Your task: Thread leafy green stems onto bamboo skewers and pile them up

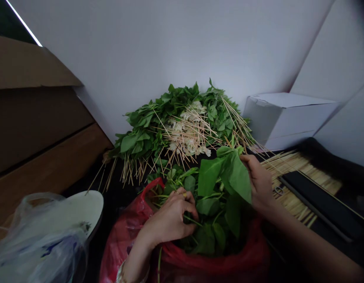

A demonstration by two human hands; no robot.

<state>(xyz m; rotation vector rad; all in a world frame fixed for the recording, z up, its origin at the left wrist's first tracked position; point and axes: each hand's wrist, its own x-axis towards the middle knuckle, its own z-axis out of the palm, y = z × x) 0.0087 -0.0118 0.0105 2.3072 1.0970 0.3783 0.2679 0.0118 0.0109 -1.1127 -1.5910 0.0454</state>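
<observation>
Green leaves (pixel 240 179) hang pinched in the right hand (pixel 260 184); left hand (pixel 174 215) (ringed) curls round a stem (pixel 196 222).

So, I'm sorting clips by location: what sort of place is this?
Probably a small food-prep corner, though whether home or stall I can't tell: skewered greens are heaped at the back, bamboo skewers lie at right, and a red plastic bag holds fresh leaves.

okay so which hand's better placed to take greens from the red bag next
Probably your left hand: it's among the greens in the red bag, while your right hand holds a leafy bunch.
</observation>
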